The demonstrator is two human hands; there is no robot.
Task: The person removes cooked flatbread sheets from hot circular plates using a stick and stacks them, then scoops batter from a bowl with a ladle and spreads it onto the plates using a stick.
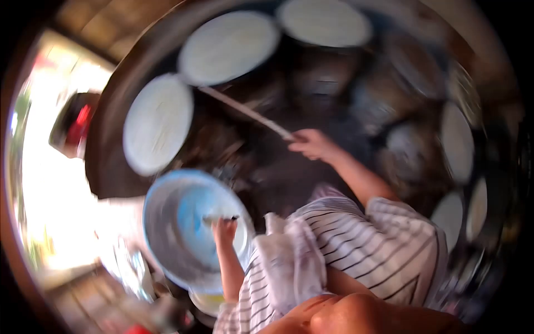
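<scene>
My right hand (313, 145) is closed round the near end of a long thin stick (245, 109). The stick's far end reaches the edge of a round white sheet (229, 47) on a dark curved surface, near another white round (158, 124). My left hand (224, 230) is over a large blue basin (151, 214) with pale bluish contents. Its fingers are closed on a small object with a pale part and a dark end, too blurred to name.
A third white round (324, 22) lies at the far edge of the dark surface (108, 161). More pale rounds stand at the right, one of them at the edge (457, 142). A dark and red object (77, 123) is at the left, beside bright light.
</scene>
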